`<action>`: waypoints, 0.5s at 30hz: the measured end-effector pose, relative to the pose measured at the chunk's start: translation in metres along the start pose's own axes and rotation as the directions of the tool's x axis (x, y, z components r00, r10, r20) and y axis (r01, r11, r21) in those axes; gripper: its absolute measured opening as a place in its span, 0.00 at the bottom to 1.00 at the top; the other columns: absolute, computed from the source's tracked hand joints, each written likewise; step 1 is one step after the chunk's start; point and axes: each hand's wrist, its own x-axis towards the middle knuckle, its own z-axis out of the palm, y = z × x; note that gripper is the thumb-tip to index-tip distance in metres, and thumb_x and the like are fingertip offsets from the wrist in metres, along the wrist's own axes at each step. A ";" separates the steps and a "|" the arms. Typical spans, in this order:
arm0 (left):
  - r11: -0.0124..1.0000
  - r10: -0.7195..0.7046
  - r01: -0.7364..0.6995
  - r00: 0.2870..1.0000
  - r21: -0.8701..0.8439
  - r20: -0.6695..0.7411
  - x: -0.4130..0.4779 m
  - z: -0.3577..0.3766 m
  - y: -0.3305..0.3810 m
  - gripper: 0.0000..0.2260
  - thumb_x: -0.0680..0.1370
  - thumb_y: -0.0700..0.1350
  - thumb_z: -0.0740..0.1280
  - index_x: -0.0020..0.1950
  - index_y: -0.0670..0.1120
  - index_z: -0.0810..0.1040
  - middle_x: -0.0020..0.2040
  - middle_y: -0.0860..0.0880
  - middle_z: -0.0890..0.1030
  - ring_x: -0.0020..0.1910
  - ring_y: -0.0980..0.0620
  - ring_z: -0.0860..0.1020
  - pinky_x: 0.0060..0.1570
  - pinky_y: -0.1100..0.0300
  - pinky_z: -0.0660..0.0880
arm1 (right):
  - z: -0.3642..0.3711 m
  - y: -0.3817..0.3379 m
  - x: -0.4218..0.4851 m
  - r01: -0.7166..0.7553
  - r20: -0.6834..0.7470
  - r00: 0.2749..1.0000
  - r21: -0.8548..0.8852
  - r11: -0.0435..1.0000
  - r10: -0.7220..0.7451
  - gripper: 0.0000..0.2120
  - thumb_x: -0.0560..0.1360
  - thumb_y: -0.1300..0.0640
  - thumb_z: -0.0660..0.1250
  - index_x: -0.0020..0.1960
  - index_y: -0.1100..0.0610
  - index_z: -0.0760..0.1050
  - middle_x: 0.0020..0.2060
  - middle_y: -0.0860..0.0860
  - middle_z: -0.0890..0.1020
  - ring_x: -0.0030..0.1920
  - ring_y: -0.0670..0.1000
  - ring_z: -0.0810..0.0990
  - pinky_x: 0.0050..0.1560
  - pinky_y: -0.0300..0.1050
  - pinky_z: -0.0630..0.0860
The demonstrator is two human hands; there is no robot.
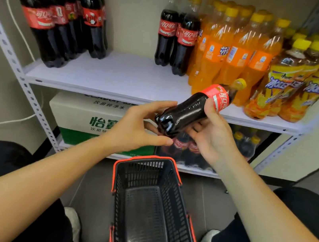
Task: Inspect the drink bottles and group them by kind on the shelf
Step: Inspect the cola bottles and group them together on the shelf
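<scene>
A cola bottle (191, 109) with a red label and yellow cap lies tilted in front of the shelf, cap pointing up right. My right hand (212, 135) grips its middle, thumb on the label. My left hand (139, 124) touches its base with spread fingers. On the white shelf (120, 74) stand several cola bottles (66, 20) at the left, two more cola bottles (176, 33) in the middle, several orange soda bottles (234, 51) beside them, and several iced tea bottles (298, 80) at the right.
A black shopping basket with a red rim (151, 209) sits on the floor between my knees. On the lower shelf rest a white and green water carton (86, 117) and a pack of cola bottles (191, 151). Perforated metal uprights (21, 76) frame the shelf.
</scene>
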 end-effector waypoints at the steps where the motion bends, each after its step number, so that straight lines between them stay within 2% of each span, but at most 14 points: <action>1: 0.999 0.032 -0.032 0.999 0.016 -0.023 -0.001 0.001 0.001 0.37 0.67 0.37 0.82 0.75 0.48 0.73 0.64 0.47 0.81 0.53 0.46 0.84 0.52 0.55 0.83 | 0.001 0.000 -0.001 -0.008 -0.005 1.000 0.013 1.000 0.008 0.36 0.70 0.44 0.71 0.73 0.61 0.71 0.64 0.62 0.81 0.63 0.61 0.82 0.60 0.57 0.81; 4: 0.992 0.118 -0.115 0.990 0.046 -0.073 -0.003 0.004 0.006 0.36 0.68 0.38 0.82 0.73 0.46 0.74 0.63 0.46 0.79 0.50 0.44 0.82 0.50 0.52 0.83 | 0.003 -0.002 -0.003 -0.016 -0.009 1.000 0.043 0.999 0.017 0.36 0.69 0.43 0.71 0.71 0.62 0.72 0.62 0.62 0.83 0.62 0.60 0.83 0.56 0.55 0.83; 8: 0.992 0.094 -0.101 0.991 -0.072 -0.094 -0.001 0.001 0.010 0.32 0.71 0.38 0.79 0.72 0.49 0.74 0.60 0.46 0.80 0.44 0.52 0.81 0.50 0.46 0.84 | 0.003 -0.001 -0.005 -0.029 -0.011 1.000 0.054 0.998 0.029 0.32 0.75 0.39 0.68 0.70 0.60 0.72 0.59 0.59 0.85 0.60 0.58 0.84 0.56 0.53 0.83; 11: 0.963 0.059 -0.076 0.996 -0.258 -0.074 0.002 -0.001 0.011 0.25 0.76 0.34 0.73 0.70 0.50 0.75 0.56 0.54 0.85 0.43 0.54 0.84 0.45 0.57 0.83 | 0.004 0.000 -0.005 -0.058 -0.015 0.998 0.067 0.996 0.059 0.30 0.79 0.38 0.64 0.72 0.59 0.72 0.60 0.59 0.85 0.60 0.57 0.85 0.56 0.51 0.83; 15: 0.924 -0.015 -0.007 0.998 -0.381 -0.054 0.002 -0.003 0.011 0.15 0.80 0.37 0.68 0.64 0.49 0.80 0.56 0.53 0.85 0.48 0.51 0.84 0.42 0.59 0.83 | 0.006 0.000 -0.007 -0.073 -0.005 0.997 0.070 0.995 0.073 0.32 0.79 0.37 0.64 0.73 0.59 0.71 0.62 0.59 0.83 0.61 0.56 0.84 0.55 0.50 0.83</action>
